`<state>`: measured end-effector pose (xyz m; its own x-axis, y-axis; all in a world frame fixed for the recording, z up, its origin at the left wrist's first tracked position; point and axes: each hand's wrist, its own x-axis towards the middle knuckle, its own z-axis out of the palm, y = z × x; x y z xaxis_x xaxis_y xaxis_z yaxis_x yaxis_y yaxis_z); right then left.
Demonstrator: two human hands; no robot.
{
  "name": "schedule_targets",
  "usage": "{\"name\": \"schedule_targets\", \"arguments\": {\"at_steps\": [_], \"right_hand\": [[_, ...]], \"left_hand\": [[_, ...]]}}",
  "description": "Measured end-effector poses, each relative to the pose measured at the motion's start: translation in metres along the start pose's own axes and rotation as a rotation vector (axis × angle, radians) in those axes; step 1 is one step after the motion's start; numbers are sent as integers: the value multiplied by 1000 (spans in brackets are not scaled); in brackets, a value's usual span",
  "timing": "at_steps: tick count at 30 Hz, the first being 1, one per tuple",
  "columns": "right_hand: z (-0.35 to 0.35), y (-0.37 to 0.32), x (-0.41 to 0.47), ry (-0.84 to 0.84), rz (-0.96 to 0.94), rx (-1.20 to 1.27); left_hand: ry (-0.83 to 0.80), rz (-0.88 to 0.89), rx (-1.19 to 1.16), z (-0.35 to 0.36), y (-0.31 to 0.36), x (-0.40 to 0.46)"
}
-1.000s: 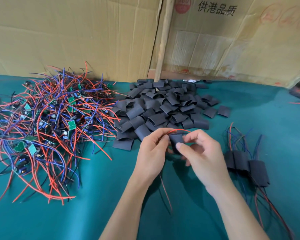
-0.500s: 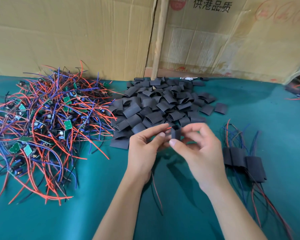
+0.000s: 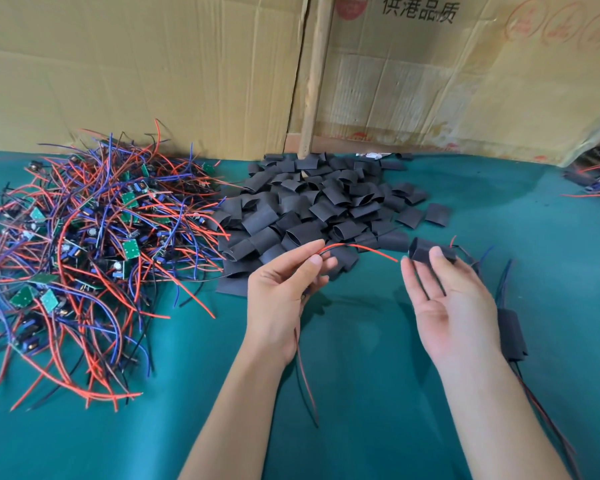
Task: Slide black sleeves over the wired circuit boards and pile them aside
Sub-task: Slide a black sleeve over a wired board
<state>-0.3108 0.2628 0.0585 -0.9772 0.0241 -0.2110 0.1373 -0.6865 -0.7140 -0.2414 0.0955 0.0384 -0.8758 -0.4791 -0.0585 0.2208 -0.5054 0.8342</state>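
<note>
Now my left hand (image 3: 284, 289) pinches a red wire (image 3: 361, 249) arcing toward my right hand (image 3: 447, 299), whose thumb presses a black sleeve (image 3: 426, 253) onto loosely spread fingers, the sleeve pile (image 3: 326, 209) just beyond both.

Sleeved boards (image 3: 512, 332) behind right hand (image 3: 445, 299)

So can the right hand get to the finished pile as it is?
Probably yes. The finished pile lies just right of the right hand with nothing between, though that hand is holding a sleeve.
</note>
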Motion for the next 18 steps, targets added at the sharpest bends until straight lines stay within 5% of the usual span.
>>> {"name": "schedule_targets", "arguments": {"at_steps": [9,18], "right_hand": [[14,18,-16,-67,211,121],[21,17,-24,-36,214,187]], "left_hand": [[35,-7,-16,1,2,0],[86,-22,-98,1,1,1]]}}
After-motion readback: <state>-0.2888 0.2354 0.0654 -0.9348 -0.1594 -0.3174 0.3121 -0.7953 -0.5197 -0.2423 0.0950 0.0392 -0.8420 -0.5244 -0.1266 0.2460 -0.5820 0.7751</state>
